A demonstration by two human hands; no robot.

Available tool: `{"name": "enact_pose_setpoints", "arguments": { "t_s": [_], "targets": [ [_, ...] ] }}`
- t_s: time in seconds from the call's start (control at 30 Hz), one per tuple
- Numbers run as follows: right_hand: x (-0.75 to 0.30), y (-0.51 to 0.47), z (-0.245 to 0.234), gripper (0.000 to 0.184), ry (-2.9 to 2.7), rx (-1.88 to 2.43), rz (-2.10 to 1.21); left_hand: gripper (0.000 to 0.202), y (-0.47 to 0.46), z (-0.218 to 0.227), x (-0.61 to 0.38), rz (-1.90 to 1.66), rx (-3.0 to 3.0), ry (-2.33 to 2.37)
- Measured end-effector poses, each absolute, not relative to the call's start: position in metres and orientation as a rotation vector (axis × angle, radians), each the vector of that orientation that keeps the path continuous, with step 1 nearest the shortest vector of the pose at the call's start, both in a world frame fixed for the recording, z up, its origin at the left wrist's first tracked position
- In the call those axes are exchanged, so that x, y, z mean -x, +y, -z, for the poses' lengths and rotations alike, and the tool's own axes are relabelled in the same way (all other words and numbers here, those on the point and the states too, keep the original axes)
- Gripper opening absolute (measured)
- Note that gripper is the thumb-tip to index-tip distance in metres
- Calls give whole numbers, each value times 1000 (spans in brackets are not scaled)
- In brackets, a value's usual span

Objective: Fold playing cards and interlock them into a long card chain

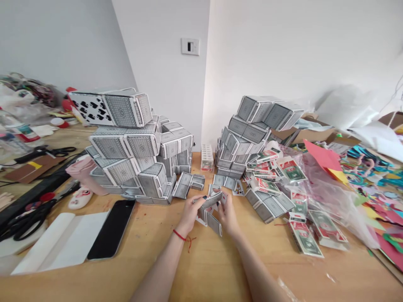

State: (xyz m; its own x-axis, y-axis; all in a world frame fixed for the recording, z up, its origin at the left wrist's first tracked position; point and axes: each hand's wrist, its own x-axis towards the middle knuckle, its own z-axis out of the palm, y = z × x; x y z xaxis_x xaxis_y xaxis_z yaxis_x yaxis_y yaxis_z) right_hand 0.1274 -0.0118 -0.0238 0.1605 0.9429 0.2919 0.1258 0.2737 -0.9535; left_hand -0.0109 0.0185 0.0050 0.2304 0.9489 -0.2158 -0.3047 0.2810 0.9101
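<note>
Both my hands meet over the wooden table [201, 268] and grip a small folded structure of playing cards [210, 212] with grey patterned backs. My left hand [189, 214], with a red thread round its wrist, pinches the structure's left side. On the right side, my right hand [227, 214] has its fingers closed on it. Just beyond the hands lie several loose cards and small card boxes [189, 183]. A tall pile of card-built boxes [132, 147] stands to the left, and another pile [248, 134] to the right.
A dark phone [111, 228] lies on white paper [59, 243] at the left, beside black scissors [27, 220]. Red-and-green card packs [305, 235] and clear plastic wrap [327, 188] spread to the right, with coloured paper scraps [374, 197] beyond. Walls stand behind the piles.
</note>
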Motion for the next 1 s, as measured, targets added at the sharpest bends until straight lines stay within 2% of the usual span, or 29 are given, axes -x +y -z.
{"name": "enact_pose_setpoints", "arguments": {
  "t_s": [0.13, 0.23, 0.33, 0.5, 0.73, 0.87, 1.0],
  "targets": [
    [-125, -13, 12, 45, -1099, 1024, -1017, 23, 19, -8, 11, -1057, -785, 928],
    [-135, -10, 4, 35, -903, 838, -1285, 16, 21, -12, 15, -1094, -653, 890],
    [-145, -5, 2, 38, -711, 728, -1420, 11, 21, -18, 17, -1035, -555, 804],
    [-142, -6, 2, 30, -764, 684, -1573, 7, 18, -19, 14, -980, -396, 762],
    [-130, -15, -10, 44, -948, 618, -1537, 13, 16, -17, 10, -926, -345, 734],
    [-129, -17, -14, 50, -978, 605, -1542, 9, 16, -17, 10, -926, -311, 760],
    [-127, -19, -13, 50, -1033, 766, -1372, 13, 16, -17, 10, -925, -342, 767]
  ]
}}
